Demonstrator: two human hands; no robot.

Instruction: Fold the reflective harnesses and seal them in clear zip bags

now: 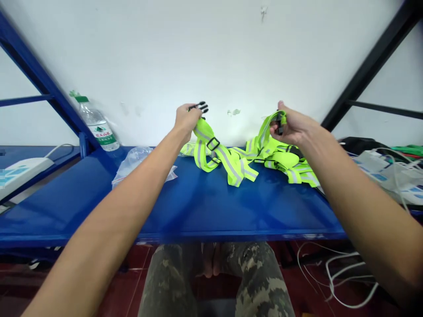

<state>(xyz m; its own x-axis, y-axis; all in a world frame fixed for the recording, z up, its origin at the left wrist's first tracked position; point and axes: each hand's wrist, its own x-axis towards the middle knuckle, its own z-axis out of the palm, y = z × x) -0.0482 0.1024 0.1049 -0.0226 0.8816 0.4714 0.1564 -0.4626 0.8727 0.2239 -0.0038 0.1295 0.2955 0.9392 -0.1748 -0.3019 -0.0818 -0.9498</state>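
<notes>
My left hand [187,119] is closed on one end of a neon-yellow reflective strap [228,160], just under its black pronged buckle half [202,107]. A black slider [213,143] sits lower on that strap. On the right, my right hand [291,125] grips another strap end by a second black buckle part [280,122]. The two buckle parts are apart, both raised above the blue shelf. Below my hands the rest of the reflective webbing [291,165] lies in a loose heap on the shelf, with grey reflective stripes along it.
A clear plastic bag [135,158] lies left of the straps on the blue shelf [231,215]. Behind it a water bottle [101,127] leans near the wall. Power strips [24,174] and white cables [350,281] are at the sides, between metal frame posts [366,66].
</notes>
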